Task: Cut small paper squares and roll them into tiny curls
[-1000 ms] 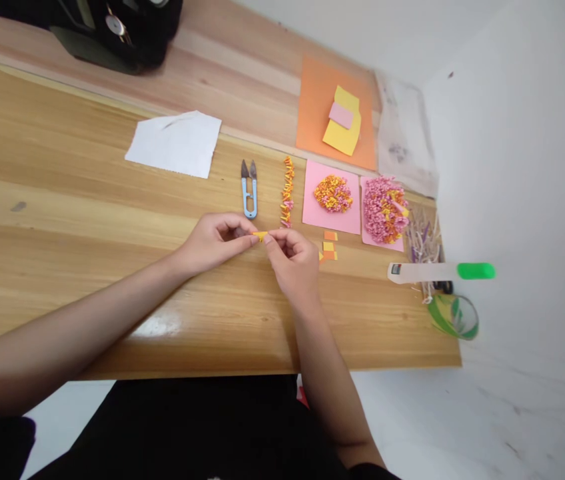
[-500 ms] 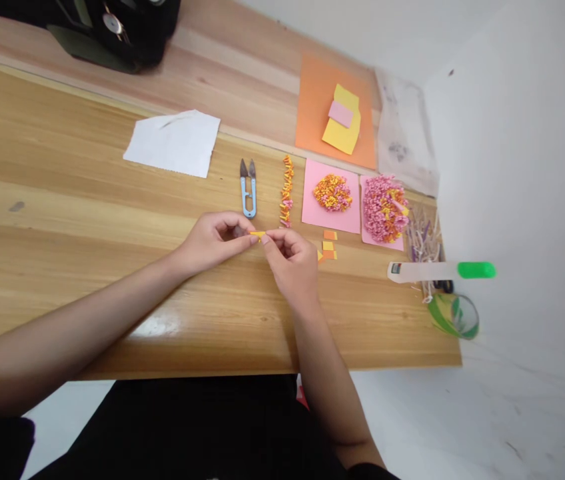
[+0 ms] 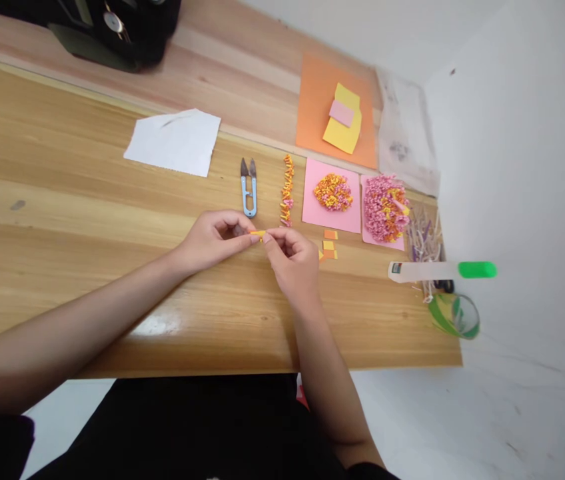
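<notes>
Between my fingertips is a small yellow-orange paper strip. My left hand pinches its left end, and my right hand grips the right end, both closed just above the wooden table. Directly beyond them lie blue thread snips, blades pointing away. A row of small folded paper pieces, orange, yellow and pink, runs away from my right hand. Several flat orange and yellow paper rectangles rest just right of that hand. The fingers partly hide the strip.
Pink sheets bear an orange-yellow pile and a larger pink pile. Behind are an orange sheet and a white paper. A green-tipped white stick and a green-patterned glass are at right; a black bag sits back left.
Both hands keep almost the same pose with the paper strip between them. The view has shifted very slightly; the things on the table stay put.
</notes>
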### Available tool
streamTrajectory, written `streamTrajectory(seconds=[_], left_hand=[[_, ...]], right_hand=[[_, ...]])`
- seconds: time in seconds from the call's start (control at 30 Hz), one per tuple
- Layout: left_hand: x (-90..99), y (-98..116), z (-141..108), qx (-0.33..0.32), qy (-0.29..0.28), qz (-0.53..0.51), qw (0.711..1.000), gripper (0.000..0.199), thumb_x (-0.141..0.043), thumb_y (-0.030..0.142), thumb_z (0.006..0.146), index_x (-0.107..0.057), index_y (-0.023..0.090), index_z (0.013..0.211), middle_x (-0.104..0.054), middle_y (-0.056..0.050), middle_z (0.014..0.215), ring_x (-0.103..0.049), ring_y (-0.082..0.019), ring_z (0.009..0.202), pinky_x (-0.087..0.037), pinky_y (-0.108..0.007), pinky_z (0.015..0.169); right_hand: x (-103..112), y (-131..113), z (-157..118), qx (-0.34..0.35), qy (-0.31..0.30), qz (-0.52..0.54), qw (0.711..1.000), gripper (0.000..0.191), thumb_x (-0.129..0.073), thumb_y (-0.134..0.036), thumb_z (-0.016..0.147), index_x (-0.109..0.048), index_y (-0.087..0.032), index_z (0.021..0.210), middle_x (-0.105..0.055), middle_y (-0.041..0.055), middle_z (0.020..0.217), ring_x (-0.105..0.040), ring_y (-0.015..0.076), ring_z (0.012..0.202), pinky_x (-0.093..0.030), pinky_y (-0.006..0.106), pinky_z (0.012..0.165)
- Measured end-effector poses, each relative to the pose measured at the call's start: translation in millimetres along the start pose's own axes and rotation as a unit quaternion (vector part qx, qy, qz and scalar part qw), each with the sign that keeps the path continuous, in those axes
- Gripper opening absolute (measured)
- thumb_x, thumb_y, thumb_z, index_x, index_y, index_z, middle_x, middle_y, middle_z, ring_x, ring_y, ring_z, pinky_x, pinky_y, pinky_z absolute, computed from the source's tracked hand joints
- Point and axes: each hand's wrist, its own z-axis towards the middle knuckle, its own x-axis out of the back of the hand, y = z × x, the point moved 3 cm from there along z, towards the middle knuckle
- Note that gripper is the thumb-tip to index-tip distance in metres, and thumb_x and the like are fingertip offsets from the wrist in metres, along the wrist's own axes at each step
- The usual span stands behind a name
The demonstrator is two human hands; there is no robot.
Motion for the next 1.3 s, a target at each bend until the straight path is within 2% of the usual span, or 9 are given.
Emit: streamTrajectory(seconds=[0.27,1.3], left_hand=[[0.2,1.2,0.1,-0.001,-0.002,0.007,1.0,0.03,-0.075,0.044,0.07,-0.066,0.016,0.067,-0.062,-0.001,0.064,-0.053,-0.012,0.058,-0.041,-0.024,0.055],[0.3,4.1,-0.5,-0.004,0.001,-0.008,1.0,0.028,-0.075,0.042,0.068,-0.065,0.016,0.067,-0.058,0.001,0.06,-0.05,-0.01,0.056,-0.04,-0.022,0.052]], right_hand=[[0.9,-0.1,0.4,-0.004,0.004,-0.008,1.0,0.014,-0.061,-0.032,0.078,-0.067,-0.019,0.077,-0.064,-0.0013,0.063,-0.054,0.0103,0.055,-0.043,0.024,0.052],[0.4,-1.8,-0.4,-0.001,-0.006,-0.003,1.0,0.014,-0.061,-0.031,0.077,-0.067,-0.019,0.076,-0.063,-0.0019,0.062,-0.053,0.0099,0.053,-0.042,0.023,0.05]])
